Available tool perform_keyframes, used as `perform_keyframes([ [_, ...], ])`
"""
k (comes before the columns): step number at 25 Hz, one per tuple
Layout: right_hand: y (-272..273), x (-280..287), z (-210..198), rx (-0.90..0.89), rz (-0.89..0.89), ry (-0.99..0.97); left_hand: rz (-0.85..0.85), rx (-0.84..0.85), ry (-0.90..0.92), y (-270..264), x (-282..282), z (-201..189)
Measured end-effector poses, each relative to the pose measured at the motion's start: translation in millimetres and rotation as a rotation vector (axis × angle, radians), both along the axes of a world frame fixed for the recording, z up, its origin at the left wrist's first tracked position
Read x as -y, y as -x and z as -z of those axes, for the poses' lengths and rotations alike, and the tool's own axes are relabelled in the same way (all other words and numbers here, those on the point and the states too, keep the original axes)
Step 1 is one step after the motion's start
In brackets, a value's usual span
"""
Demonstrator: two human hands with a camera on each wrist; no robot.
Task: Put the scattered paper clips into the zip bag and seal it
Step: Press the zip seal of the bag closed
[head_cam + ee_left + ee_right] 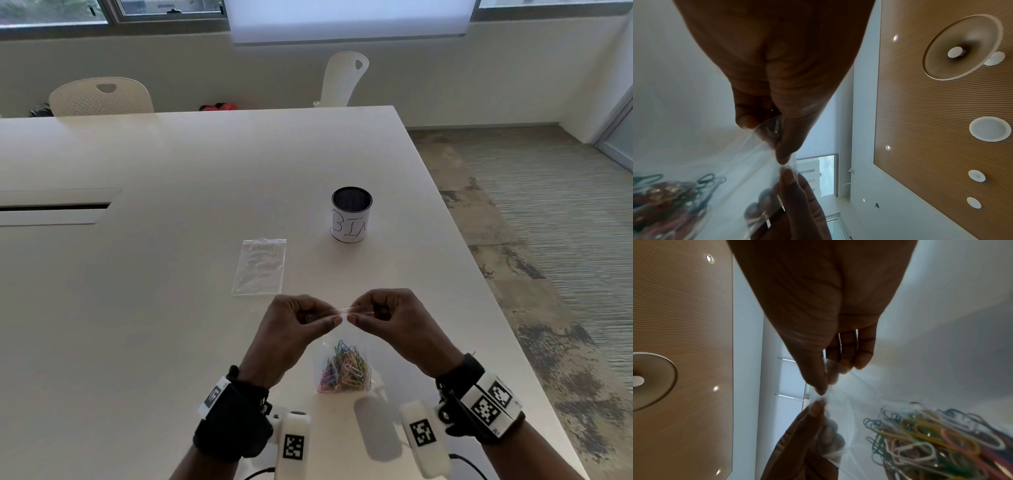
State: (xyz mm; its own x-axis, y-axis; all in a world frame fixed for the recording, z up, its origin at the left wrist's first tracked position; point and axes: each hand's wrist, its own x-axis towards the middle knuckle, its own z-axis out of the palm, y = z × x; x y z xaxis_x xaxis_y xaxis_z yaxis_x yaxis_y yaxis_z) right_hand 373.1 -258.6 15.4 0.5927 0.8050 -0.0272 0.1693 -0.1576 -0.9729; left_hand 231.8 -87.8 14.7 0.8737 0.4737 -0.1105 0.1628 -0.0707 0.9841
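Pinching the zip bag (346,346) top, left hand (294,329) and right hand (394,322) should press outward evenly, paper clips (344,371) staying low.

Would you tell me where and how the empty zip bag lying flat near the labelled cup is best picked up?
Pinch the empty zip bag at its zip edge, the far end towards the cup, probably coming from above. It lies flat on the table, and that wavy edge seems slightly lifted.

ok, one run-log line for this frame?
phase: sealing | left hand: pinches zip bag top | right hand: pinches same top | paper clips: inside bag | spare bag: flat on table
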Motion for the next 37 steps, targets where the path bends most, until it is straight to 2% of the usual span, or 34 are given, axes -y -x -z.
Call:
perform_keyframes([
  [9, -2.9, -0.2, 10.9, 0.211, -0.018, -0.045, 0.064, 0.043, -0.183, -1.2, -4.5, 6.5],
  [19, -3.4, -2.0, 19.7, 0.193, 0.010, -0.111, 0.083, 0.119, -0.290, -2.0, -5.5, 13.5],
  [25, 6.6, -6.2, 25.2, 0.263, 0.017, -0.141, 0.023, 0.166, -0.368, -3.1, 7.5, 19.7],
  [30, 2.7, 5.9, 19.6, 0.114, 0.091, -0.174, -0.113, 0.152, -0.320, 11.9, 2.3, 20.3],
  [32, -0.2, 11.7, 16.2, 0.069, 0.096, -0.175, -0.119, 0.147, -0.357, 16.2, -3.3, 19.2],
  [35, 1.5, 12.3, 14.0, 0.195, 0.111, -0.065, -0.080, 0.167, -0.492, 17.2, -4.1, 13.8],
  [37, 2.9, 11.7, 11.8, 0.230, 0.155, -0.038, -0.094, 0.164, -0.486, 16.7, -4.6, 9.4],
])
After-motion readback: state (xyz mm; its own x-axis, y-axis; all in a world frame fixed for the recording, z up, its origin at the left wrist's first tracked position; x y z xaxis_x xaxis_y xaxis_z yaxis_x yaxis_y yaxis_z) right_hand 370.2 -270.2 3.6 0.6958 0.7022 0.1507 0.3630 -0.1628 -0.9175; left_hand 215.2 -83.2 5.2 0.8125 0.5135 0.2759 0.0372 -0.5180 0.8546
